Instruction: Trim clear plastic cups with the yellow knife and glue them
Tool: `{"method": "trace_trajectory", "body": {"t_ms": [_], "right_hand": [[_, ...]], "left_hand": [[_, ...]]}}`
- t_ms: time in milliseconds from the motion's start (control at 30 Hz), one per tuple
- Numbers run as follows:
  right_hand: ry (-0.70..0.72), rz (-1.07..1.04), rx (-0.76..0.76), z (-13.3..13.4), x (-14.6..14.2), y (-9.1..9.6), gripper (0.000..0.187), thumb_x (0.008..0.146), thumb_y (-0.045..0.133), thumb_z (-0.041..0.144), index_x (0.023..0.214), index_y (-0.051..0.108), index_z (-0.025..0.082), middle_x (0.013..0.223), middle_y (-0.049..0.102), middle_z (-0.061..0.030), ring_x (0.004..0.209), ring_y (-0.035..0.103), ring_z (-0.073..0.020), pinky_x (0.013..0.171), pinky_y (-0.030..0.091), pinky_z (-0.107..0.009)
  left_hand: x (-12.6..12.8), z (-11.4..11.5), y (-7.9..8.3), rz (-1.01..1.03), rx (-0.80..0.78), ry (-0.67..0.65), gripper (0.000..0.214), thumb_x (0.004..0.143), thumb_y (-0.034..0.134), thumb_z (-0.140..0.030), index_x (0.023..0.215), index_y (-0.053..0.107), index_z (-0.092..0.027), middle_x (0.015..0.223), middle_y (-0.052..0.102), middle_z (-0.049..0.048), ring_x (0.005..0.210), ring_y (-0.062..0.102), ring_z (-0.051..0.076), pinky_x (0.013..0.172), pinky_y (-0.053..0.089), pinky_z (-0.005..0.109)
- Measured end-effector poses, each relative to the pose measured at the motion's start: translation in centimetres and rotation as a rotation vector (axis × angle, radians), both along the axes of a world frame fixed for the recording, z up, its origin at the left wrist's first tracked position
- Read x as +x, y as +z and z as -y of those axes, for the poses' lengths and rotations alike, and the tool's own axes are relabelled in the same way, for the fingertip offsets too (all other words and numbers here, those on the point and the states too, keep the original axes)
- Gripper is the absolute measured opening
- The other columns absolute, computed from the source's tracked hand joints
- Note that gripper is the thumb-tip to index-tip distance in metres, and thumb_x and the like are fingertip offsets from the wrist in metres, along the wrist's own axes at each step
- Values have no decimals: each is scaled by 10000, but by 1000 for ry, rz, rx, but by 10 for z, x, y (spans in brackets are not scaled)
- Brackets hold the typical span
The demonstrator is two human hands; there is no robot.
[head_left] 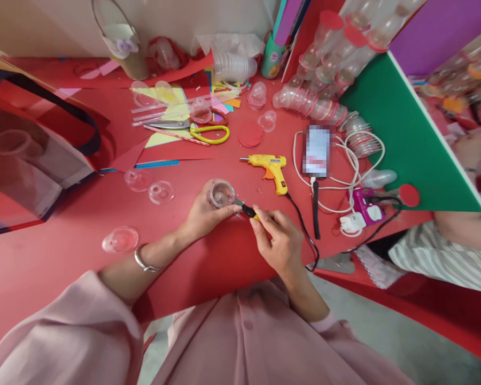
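- Clear plastic cup point(222, 194): left of the glue gun point(273, 164), nearer me; my left hand point(204, 213) is wrapped around its side.
- Black-and-yellow tool point(248, 210): pinched between my right hand's point(278, 238) thumb and fingers, pointing at the cup; tip contact unclear.

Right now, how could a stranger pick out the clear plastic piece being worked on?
On the red table, find the yellow glue gun near the middle. Below and left of it, the left grip holds the clear plastic piece, round rim facing the camera. Unlike the clear pieces lying farther left, it is held, with the right grip pointing a black-and-yellow tool at its edge.
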State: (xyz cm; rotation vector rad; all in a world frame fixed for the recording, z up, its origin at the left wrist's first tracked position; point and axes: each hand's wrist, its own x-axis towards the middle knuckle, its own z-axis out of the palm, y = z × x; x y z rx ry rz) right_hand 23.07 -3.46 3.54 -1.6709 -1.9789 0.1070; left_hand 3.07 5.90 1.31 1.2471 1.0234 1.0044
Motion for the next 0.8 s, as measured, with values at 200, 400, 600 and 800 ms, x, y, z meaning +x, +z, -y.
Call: {"method": "trace_trajectory", "body": {"t_ms": [200, 400, 600, 800], "right_hand": [[11, -30, -41, 1, 2, 1, 313, 1068, 622, 317, 1344, 739, 231, 959, 765, -51, 881, 711, -160, 774, 507, -278], [-18, 6, -31, 0, -1, 3, 318, 1067, 622, 329, 1337, 745, 213, 938, 758, -52, 852, 701, -158, 730, 483, -280], [-50, 12, -55, 2, -8, 6, 307, 1081, 599, 344, 1314, 752, 215, 910, 752, -46, 816, 685, -152, 699, 456, -284], [-82, 38, -7, 4, -15, 3, 290, 1080, 601, 339, 1302, 750, 223, 897, 744, -46, 803, 672, -152, 684, 438, -288]], "left_hand": [[0, -1, -2, 19, -18, -18, 579, 678, 981, -459, 1030, 611, -185, 914, 685, 18, 775, 653, 147, 710, 533, 265], [0, 0, -1, 8, -19, -27, 556, 715, 961, -473, 1030, 602, -189, 916, 684, 22, 776, 655, 149, 715, 529, 269], [-1, 1, 2, -2, 14, -19, 519, 721, 960, -451, 994, 603, -191, 897, 659, 4, 725, 611, 118, 676, 512, 245], [-4, -1, -1, -17, 18, -11, 523, 711, 965, -461, 987, 615, -189, 890, 676, 9, 732, 622, 125, 679, 514, 249]]}}
